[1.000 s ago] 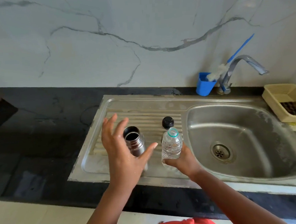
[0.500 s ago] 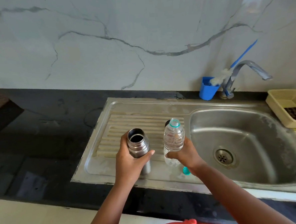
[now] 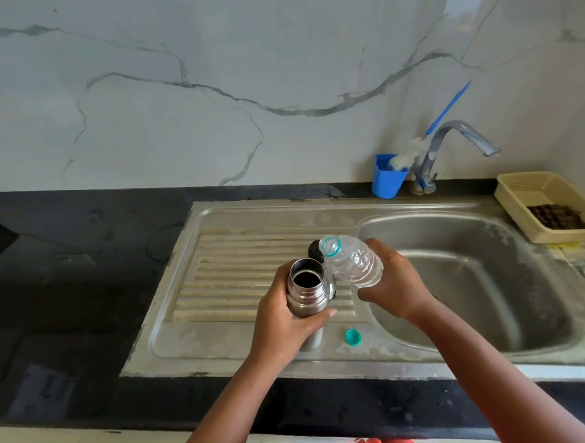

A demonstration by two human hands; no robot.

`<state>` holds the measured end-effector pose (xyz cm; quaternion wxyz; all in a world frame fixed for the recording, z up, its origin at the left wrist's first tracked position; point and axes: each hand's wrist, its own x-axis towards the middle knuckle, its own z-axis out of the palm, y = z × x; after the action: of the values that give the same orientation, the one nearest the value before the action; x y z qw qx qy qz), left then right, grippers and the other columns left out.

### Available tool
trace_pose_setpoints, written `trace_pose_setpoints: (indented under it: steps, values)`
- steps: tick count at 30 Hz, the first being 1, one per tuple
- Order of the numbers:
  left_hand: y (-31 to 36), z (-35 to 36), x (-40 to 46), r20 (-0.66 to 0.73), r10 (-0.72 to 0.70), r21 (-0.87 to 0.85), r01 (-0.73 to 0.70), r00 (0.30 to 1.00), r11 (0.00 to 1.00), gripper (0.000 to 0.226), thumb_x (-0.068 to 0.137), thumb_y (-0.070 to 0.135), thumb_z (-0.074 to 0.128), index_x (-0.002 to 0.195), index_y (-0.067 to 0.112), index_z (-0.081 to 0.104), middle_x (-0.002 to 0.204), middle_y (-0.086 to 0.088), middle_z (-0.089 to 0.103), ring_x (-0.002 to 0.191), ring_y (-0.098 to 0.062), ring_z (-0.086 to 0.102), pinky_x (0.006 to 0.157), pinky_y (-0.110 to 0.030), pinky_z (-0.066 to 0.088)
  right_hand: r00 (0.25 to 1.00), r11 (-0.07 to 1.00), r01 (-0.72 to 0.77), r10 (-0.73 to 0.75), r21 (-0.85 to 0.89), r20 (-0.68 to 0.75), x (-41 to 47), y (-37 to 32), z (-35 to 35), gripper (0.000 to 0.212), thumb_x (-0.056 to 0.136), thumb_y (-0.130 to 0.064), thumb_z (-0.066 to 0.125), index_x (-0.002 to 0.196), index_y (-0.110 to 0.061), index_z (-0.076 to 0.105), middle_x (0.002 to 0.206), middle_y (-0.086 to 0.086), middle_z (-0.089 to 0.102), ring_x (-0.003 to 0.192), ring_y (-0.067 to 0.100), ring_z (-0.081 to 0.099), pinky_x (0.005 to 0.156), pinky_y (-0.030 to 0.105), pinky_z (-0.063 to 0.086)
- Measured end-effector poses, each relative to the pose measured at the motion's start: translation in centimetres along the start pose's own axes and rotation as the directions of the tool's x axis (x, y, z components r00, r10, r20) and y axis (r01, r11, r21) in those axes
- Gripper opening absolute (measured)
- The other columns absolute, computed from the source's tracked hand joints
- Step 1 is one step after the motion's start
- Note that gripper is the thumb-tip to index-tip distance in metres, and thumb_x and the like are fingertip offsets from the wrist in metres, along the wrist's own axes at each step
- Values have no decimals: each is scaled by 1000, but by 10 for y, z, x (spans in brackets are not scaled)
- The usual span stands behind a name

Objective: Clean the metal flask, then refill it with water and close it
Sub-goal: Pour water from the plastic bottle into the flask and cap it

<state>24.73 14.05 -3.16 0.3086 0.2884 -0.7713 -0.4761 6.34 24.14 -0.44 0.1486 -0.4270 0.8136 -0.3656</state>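
Marble wall up top, black desk (image 3: 81, 268) below w/ steel sink (image 3: 459, 279). Mid-frame we see left hand (image 3: 283, 321) wrapped round open metal flask (image 3: 305, 289), upright on ribbed drainboard (image 3: 239, 269). Right hand (image 3: 394, 283) grips clear plastic bottle (image 3: 351, 260), tilted, mouth near flask rim. Teal cap (image 3: 353, 337) lies lower down; black lid (image 3: 315, 249) partly hidden behind bottle.

Open upright metal flask (image 3: 305, 289), uncapped

Just one head cam, looking forward and down over the sink (image 3: 461, 313), sitting close above both hands.
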Motion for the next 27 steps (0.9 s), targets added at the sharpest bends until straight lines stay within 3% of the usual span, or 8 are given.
trace_pose_setpoints:
  steps: [5,13,22,27]
  values:
    - [-2,2,-1,21,0,-3,1,1000,1000,73,62,21,94,119,37,51,109,24,66,101,0,65,83,-14,49,993,979,95,-107,-179,-59,-9,15,-2,52,61,-12,73,110,-28,61,95,-12,63,88,23,59,72,33,45]
    - [-6,-2,1,32,-39,-24,40,999,999,76,62,21,94,119,41,48,109,27,66,100,3,64,82,-10,47,948,888,115,-232,-446,-218,-14,2,-14,46,67,-13,76,108,-30,65,95,-7,65,91,26,58,76,31,33]
    - [-5,-1,0,53,-41,-43,44,998,998,77,64,19,93,119,46,46,110,28,66,102,3,64,82,-9,47,912,807,91,-303,-584,-277,-14,-13,-21,56,58,-7,82,107,-29,67,96,-5,66,89,27,60,80,38,42]
    - [-6,-2,1,66,-51,-57,55,996,997,77,65,16,92,119,46,47,110,28,66,103,3,64,84,-10,46,883,760,108,-370,-641,-290,-12,-20,-27,60,55,3,76,107,-25,69,96,-2,66,89,29,58,82,41,41]
